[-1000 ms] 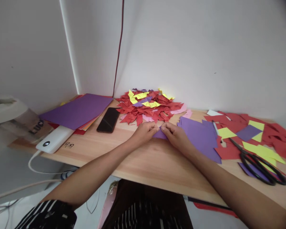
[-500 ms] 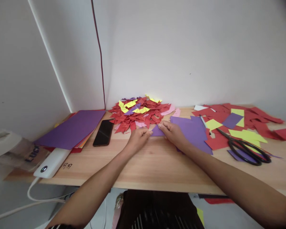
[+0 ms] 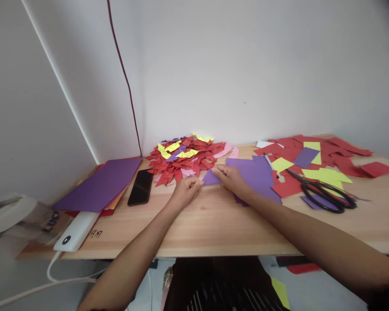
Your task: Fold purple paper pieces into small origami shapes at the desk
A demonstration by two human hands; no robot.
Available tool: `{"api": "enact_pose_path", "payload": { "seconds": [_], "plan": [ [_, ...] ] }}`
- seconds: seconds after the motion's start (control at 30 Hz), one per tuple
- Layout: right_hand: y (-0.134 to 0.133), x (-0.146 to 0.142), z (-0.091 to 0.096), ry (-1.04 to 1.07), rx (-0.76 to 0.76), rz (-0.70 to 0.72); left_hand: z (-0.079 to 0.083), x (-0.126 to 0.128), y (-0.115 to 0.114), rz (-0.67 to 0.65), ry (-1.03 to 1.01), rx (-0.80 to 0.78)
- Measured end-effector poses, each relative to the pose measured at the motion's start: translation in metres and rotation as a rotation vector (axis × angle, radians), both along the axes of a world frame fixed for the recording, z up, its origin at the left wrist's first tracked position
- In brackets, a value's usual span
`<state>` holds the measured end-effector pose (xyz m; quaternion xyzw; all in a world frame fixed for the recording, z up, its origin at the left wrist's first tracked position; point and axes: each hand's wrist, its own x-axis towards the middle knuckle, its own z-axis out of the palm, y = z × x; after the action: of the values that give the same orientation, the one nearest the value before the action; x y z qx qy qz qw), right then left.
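A small purple paper piece (image 3: 210, 178) lies on the wooden table (image 3: 214, 220) between my hands. My left hand (image 3: 185, 190) rests curled at its left corner, fingertips pinched on the edge. My right hand (image 3: 231, 177) presses on its right side with the fingers bent over it. Just behind them is a heap of folded red, yellow and purple paper triangles (image 3: 186, 157). A stack of purple sheets (image 3: 256, 172) lies under and beside my right wrist.
Black scissors (image 3: 324, 196) lie on red, yellow and purple paper scraps (image 3: 314, 157) at the right. A black phone (image 3: 140, 192), a large purple sheet (image 3: 100, 185) and a white power bank (image 3: 76, 231) with cable sit at the left. A wall stands behind.
The view has swung left and down a little, so everything sits further left in frame. Both hands stay on the purple piece, the left hand's fingers slightly drawn back.
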<state>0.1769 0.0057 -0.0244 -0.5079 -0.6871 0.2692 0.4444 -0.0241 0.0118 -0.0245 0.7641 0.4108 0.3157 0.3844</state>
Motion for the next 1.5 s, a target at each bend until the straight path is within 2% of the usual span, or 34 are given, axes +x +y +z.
{"api": "enact_pose_path", "payload": {
  "seconds": [0.13, 0.27, 0.37, 0.53, 0.6, 0.7, 0.87, 1.0, 1.1, 1.17, 1.33, 1.4, 1.5],
  "plan": [
    [-0.002, -0.005, -0.002, -0.050, 0.021, 0.066, -0.004, 0.005, 0.001, -0.067, -0.072, -0.080],
    [-0.003, -0.013, -0.005, -0.077, 0.021, 0.197, -0.007, 0.009, 0.001, -0.021, -0.070, -0.068],
    [-0.001, -0.013, -0.007, -0.088, 0.062, 0.213, -0.003, 0.011, 0.001, 0.009, -0.029, -0.041],
    [0.003, -0.007, -0.010, -0.096, 0.062, 0.167, 0.013, 0.023, 0.002, 0.053, 0.082, 0.073],
    [0.003, -0.005, -0.010, -0.078, 0.019, 0.163, 0.015, 0.029, 0.002, 0.112, 0.040, 0.177],
    [0.002, -0.004, -0.006, -0.050, -0.038, 0.199, 0.011, 0.034, 0.003, 0.195, -0.043, 0.229],
    [0.000, -0.004, 0.000, -0.066, -0.071, 0.198, 0.004, 0.026, 0.005, 0.238, -0.118, 0.196],
    [0.002, -0.001, 0.000, -0.019, -0.092, 0.208, 0.006, 0.015, 0.013, 0.307, -0.181, 0.174],
    [0.004, 0.002, -0.003, -0.021, -0.089, 0.165, 0.009, 0.006, 0.023, 0.405, -0.262, 0.165],
    [0.006, 0.004, -0.006, -0.001, -0.105, 0.141, 0.010, 0.001, 0.027, 0.422, -0.270, 0.166],
    [0.009, 0.002, -0.009, 0.120, -0.094, 0.206, 0.010, 0.003, 0.024, 0.266, -0.223, 0.124],
    [0.008, -0.002, -0.009, 0.090, -0.061, 0.240, 0.009, 0.009, 0.019, 0.211, -0.191, 0.137],
    [0.004, -0.008, -0.008, -0.011, -0.001, 0.212, 0.008, 0.017, 0.011, 0.142, -0.112, 0.179]
  ]
}}
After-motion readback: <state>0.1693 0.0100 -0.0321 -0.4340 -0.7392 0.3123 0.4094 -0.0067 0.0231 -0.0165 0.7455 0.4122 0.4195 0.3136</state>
